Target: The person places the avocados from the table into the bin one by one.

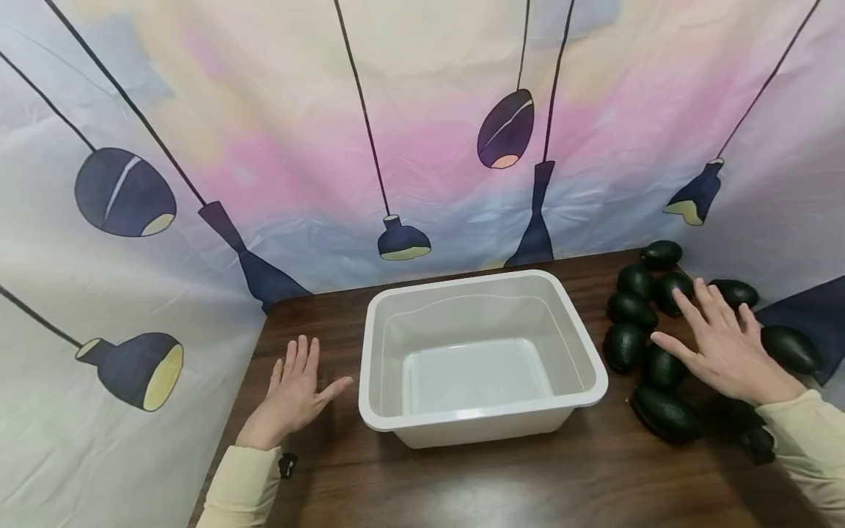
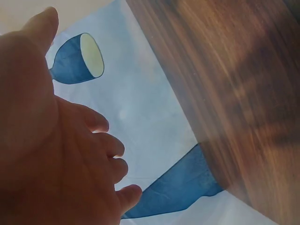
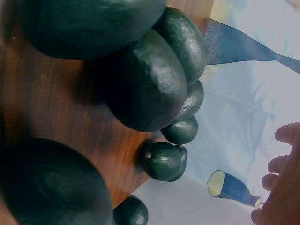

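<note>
My left hand (image 1: pixel 290 396) hovers over the left part of the table, fingers straight and thumb spread towards the white plastic tub (image 1: pixel 478 416). It holds nothing; the left wrist view shows its bare palm and fingers (image 2: pixel 104 143). My right hand (image 1: pixel 729 352) is spread above a group of dark green avocados on the right and grips none of them. One large avocado (image 1: pixel 667 416) lies at the front of the group, another avocado (image 1: pixel 791 349) to the right of the hand. In the right wrist view several glossy avocados (image 3: pixel 152 84) sit close together, the fingertips apart from them.
The tub stands in the middle of the brown wooden table (image 1: pixel 475 484), its light inside floor in view. Behind and at both sides hangs a pastel cloth (image 1: pixel 297 183) printed with dark lamps, meeting the table's back and left edges.
</note>
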Demonstrator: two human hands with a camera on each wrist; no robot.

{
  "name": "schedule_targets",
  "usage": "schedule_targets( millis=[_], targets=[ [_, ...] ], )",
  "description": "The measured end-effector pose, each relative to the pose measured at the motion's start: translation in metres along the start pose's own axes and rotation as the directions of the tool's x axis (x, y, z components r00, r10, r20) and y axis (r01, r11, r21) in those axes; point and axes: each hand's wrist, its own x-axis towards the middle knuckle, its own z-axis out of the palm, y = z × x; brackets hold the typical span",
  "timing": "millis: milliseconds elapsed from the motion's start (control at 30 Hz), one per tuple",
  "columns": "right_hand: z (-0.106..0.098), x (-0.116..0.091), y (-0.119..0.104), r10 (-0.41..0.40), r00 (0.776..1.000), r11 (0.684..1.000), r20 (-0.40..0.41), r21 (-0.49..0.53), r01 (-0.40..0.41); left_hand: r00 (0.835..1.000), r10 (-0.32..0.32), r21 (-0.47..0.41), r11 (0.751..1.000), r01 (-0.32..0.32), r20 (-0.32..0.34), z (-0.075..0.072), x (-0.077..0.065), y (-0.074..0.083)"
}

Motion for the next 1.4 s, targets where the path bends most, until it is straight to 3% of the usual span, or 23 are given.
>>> schedule_targets(
  millis=[100,167,200,267,333,400,433,500,667,867,933,1067,1267,1400],
  targets=[
    [-0.001,-0.002,-0.003,-0.002,1.000,1.000,-0.007,0.006,0.002,0.999,0.008,-0.059,0.998,-0.010,-0.041,-0.002,-0.002,0.002],
    [-0.001,-0.006,-0.007,0.009,1.000,0.999,-0.020,0.034,-0.008,0.995,-0.004,-0.184,0.983,-0.015,-0.100,-0.004,-0.009,0.009],
    [0.000,-0.010,-0.011,0.015,0.999,0.999,-0.036,0.053,-0.013,0.988,-0.008,-0.265,0.964,-0.033,-0.153,-0.005,-0.015,0.015],
    [0.005,-0.022,-0.019,0.037,0.996,0.995,-0.083,0.092,-0.030,0.962,-0.018,-0.431,0.896,-0.105,-0.271,-0.006,-0.030,0.030],
    [0.014,-0.038,-0.030,0.068,0.988,0.991,-0.136,0.125,-0.051,0.920,-0.008,-0.553,0.801,-0.229,-0.392,-0.004,-0.048,0.049],
    [0.027,-0.056,-0.039,0.093,0.979,0.989,-0.181,0.132,-0.070,0.869,0.030,-0.591,0.721,-0.361,-0.494,0.000,-0.063,0.068],
    [0.032,-0.065,-0.042,0.108,0.975,0.989,-0.195,0.124,-0.085,0.849,0.051,-0.593,0.694,-0.409,-0.526,0.004,-0.066,0.077],
    [0.045,-0.080,-0.045,0.129,0.969,0.988,-0.209,0.108,-0.108,0.819,0.086,-0.582,0.662,-0.472,-0.567,0.011,-0.068,0.093],
    [0.067,-0.094,-0.045,0.156,0.961,0.987,-0.230,0.084,-0.140,0.799,0.064,-0.590,0.640,-0.492,-0.597,0.027,-0.062,0.112],
    [0.082,-0.105,-0.046,0.187,0.962,0.981,-0.200,0.094,-0.171,0.738,-0.025,-0.652,0.489,-0.580,-0.675,0.048,-0.058,0.119],
    [0.084,-0.109,-0.045,0.202,0.962,0.978,-0.184,0.097,-0.187,0.733,-0.054,-0.661,0.483,-0.575,-0.678,0.056,-0.058,0.121],
    [0.089,-0.115,-0.045,0.224,0.954,0.972,-0.200,0.118,-0.204,0.755,-0.104,-0.687,0.508,-0.519,-0.647,0.069,-0.058,0.123],
    [0.093,-0.107,-0.044,0.218,0.948,0.970,-0.230,0.160,-0.184,0.770,-0.169,-0.714,0.534,-0.454,-0.615,0.079,-0.054,0.122],
    [0.094,-0.103,-0.043,0.190,0.953,0.974,-0.235,0.165,-0.153,0.796,-0.213,-0.757,0.516,-0.401,-0.567,0.080,-0.050,0.121]
  ],
)
